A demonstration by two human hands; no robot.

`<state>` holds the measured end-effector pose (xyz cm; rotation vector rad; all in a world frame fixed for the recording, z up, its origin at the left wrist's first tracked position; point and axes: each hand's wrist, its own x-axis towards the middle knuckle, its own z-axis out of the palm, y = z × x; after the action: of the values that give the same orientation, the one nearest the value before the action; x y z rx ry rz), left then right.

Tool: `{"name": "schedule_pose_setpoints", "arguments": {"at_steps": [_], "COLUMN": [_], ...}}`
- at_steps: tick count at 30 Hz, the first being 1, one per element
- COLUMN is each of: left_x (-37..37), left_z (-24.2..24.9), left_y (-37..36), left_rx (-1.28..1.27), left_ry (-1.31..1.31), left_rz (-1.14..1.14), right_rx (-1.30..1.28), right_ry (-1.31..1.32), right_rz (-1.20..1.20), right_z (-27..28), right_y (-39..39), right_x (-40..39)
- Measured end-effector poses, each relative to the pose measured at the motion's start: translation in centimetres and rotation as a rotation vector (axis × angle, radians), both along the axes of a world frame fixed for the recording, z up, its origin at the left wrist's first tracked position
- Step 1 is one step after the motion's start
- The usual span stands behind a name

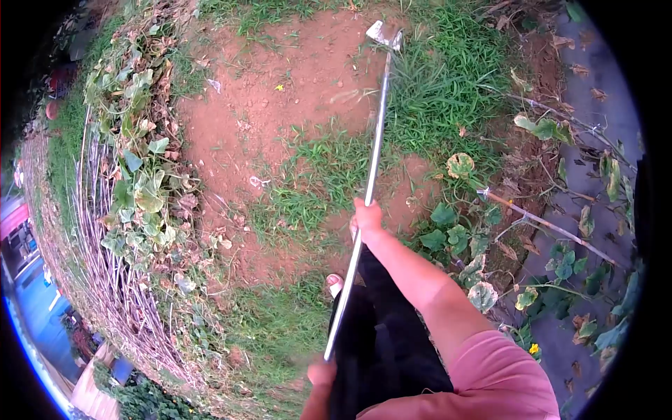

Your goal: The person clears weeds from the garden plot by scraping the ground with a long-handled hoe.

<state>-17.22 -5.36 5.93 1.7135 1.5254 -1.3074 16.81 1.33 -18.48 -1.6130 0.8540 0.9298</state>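
Note:
A long-handled hoe (379, 126) with a shiny metal pole runs from the bottom of the head view up to the far grass. Its pale blade (376, 31) lies at the upper end, beside a thick patch of green grass. My right hand (367, 217) is wrapped round the middle of the pole, the arm stretched forward. Lower down, my left hand (322, 372) closes round the near end of the pole, slightly blurred. Under the pole are my dark trousers and part of a foot (334, 281).
Reddish bare soil (238, 126) and grass tufts (448, 84) cover the ground ahead. On the left are wilting vines (143, 182) and a pile of dry stalks (129, 280). To the right, a cane (546, 224) slants over leafy plants beside dark ground sheeting (595, 84).

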Motion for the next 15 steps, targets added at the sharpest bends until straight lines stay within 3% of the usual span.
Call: {"name": "schedule_pose_setpoints", "arguments": {"at_steps": [2,4,7,9,11,12,13,15], "left_x": [9.0,11.8,2.9,-9.6,-21.5,-23.3,-25.7,-29.1], "left_z": [-3.7,-6.8,-6.9,-1.2,8.0,13.3,17.7,19.7], "left_y": [1.6,1.7,-0.1,-2.5,-4.7,-4.9,-4.1,-4.1], "left_rx": [0.079,0.099,0.091,0.083,0.035,0.040,-0.163,-0.090], "left_ry": [-0.206,-0.255,-0.102,0.097,0.311,0.320,0.443,0.352], "left_rz": [0.077,0.066,0.066,-0.006,0.018,0.066,0.105,0.123], "right_rx": [-0.059,-0.077,0.005,-0.072,-0.134,-0.277,-0.285,-0.266], "right_ry": [-0.251,-0.302,-0.212,-0.015,0.189,0.249,0.297,0.350], "right_rz": [0.172,0.201,0.134,0.121,0.148,0.264,0.185,0.165], "right_z": [0.3,0.2,-1.0,-1.0,5.7,6.9,10.3,13.4], "right_y": [2.7,4.0,1.8,-2.5,-4.7,-6.6,-6.2,-5.6], "right_x": [11.2,15.6,5.7,-9.5,-21.9,-28.5,-30.7,-32.0]}}
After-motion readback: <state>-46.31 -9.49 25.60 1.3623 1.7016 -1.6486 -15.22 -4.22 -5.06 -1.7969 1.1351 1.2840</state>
